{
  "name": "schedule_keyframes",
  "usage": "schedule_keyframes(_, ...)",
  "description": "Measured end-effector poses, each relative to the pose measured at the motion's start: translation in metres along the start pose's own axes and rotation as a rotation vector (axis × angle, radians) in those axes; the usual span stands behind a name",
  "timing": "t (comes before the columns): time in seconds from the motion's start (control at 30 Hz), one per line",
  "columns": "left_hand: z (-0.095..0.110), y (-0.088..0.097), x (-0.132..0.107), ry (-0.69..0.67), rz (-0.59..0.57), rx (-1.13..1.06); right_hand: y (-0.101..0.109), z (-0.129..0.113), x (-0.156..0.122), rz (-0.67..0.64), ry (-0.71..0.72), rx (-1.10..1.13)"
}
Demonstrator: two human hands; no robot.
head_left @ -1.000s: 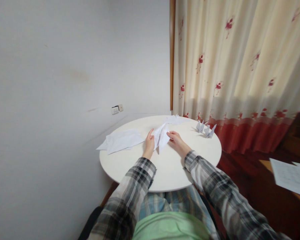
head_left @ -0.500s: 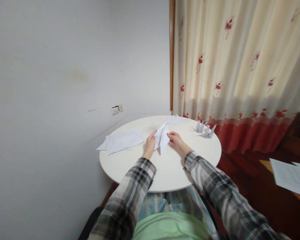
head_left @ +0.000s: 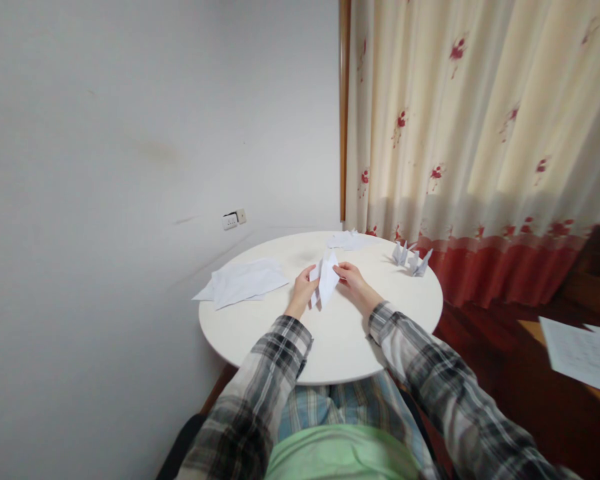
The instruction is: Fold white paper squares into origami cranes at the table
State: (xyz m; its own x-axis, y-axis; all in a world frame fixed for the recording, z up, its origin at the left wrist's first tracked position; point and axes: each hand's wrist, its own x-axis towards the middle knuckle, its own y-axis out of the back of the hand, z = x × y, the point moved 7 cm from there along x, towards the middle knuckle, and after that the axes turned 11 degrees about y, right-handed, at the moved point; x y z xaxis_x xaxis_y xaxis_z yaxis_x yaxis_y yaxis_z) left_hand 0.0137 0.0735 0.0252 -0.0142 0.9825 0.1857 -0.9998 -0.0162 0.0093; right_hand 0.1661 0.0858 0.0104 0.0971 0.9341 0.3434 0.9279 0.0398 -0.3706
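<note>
Between my two hands is a folded white sheet of paper (head_left: 329, 281), creased into a narrow, pointed diamond-like shape just above the round white table (head_left: 340, 353). My left hand (head_left: 303, 291) grips its left side, thumb on the near face. On the other side my right hand (head_left: 353, 277) pinches the right edge between thumb and fingers. Parts of the fingers behind the paper are hidden.
A pile of white paper sheets (head_left: 247, 283) lies on the table's left. Folded paper cranes (head_left: 420, 263) stand near its right edge. More white paper (head_left: 347, 241) lies at the far edge. The wall (head_left: 105, 267) adjoins the left side; a curtain (head_left: 455, 167) hangs behind.
The paper's flaps have closed from a wider, spread form into a narrower one. My left fingers have shifted slightly to the right; my right hand is almost unmoved.
</note>
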Motion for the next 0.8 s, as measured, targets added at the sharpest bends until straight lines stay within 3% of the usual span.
schedule_keyframes(0.3,0.008,0.007,-0.001,-0.125,0.150,0.282,-0.006,-0.002,0.002,-0.028,0.011,0.102)
schedule_keyframes(0.67,0.021,-0.004,-0.016,-0.295,0.051,0.541,-0.014,-0.006,-0.002,-0.084,-0.030,0.135)
schedule_keyframes(0.8,0.022,-0.005,-0.019,-0.282,0.016,0.520,-0.019,-0.008,-0.004,-0.132,-0.032,0.138)
